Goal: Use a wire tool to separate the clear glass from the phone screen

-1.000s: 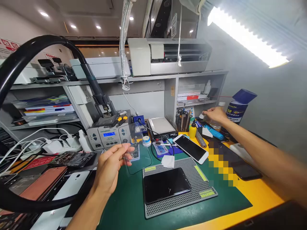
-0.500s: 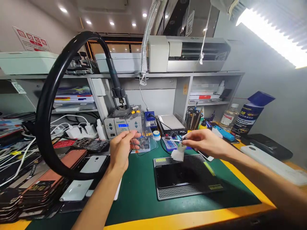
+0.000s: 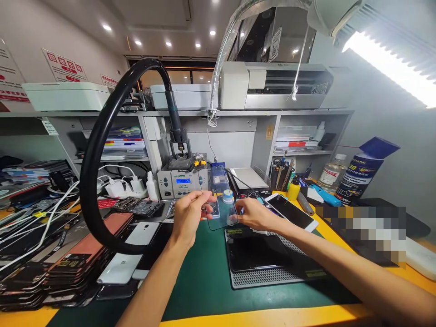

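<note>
My left hand point(image 3: 190, 215) is closed on the left edge of a clear glass panel point(image 3: 218, 218) with a thin black border, held upright above the bench. The fingertips of my right hand point(image 3: 254, 214) are curled at the panel's right edge and appear to pinch it. A small white piece point(image 3: 260, 232) shows just under my right hand; whether it lies on the mat or hangs from the fingers, I cannot tell. Below, a black phone screen point(image 3: 257, 252) lies face up on a grey perforated pad point(image 3: 252, 279).
Stacked phone parts point(image 3: 78, 254) and a black flexible arm point(image 3: 89, 181) stand left. Behind are a grey soldering station point(image 3: 184, 181) and a blue-lidded jar point(image 3: 228, 196). Rightward are a white-framed phone point(image 3: 293, 212), a yellow bottle point(image 3: 293, 190) and a blue spray can point(image 3: 357, 177).
My right hand has moved left, from the white wipe it held over the pad to the glass panel's edge. The camera view has shifted slightly. The white-framed phone is now more visible.
</note>
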Action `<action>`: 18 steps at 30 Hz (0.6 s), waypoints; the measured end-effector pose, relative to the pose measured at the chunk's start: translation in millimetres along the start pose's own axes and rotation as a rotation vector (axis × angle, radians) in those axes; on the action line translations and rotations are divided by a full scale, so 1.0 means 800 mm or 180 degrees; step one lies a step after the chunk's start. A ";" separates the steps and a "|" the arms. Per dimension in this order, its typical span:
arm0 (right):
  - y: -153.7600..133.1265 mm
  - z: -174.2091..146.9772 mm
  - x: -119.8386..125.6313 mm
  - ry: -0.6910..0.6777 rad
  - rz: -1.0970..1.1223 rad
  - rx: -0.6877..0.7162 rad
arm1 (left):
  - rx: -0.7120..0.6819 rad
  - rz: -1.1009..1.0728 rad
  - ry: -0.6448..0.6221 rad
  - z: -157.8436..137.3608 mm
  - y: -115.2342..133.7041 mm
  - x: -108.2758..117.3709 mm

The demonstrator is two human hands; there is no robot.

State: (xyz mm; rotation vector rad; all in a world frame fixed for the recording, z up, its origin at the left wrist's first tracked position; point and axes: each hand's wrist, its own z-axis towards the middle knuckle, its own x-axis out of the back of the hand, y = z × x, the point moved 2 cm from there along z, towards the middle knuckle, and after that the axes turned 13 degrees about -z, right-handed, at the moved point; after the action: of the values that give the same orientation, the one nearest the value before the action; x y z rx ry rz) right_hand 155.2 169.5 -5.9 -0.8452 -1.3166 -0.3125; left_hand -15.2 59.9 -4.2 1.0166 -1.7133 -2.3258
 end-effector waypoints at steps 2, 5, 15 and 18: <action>0.011 -0.006 0.011 0.0110 0.0265 0.0027 | 0.0072 0.0011 -0.0142 -0.003 0.000 -0.003; 0.031 -0.016 0.033 0.0418 0.0870 -0.0045 | 0.0267 0.0075 -0.0440 -0.010 -0.004 -0.009; 0.045 -0.040 0.046 0.0649 0.1886 0.0126 | 0.0301 0.0175 -0.0320 -0.020 -0.014 -0.019; 0.047 -0.043 0.038 0.0535 0.1421 0.0205 | 0.0056 0.0114 0.0129 -0.010 -0.010 -0.010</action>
State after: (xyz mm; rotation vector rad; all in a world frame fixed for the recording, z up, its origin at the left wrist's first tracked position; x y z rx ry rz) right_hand 212.1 178.4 8.4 -1.0082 -0.9459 0.0118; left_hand -2.1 59.6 -8.4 1.0203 -1.7255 -2.2567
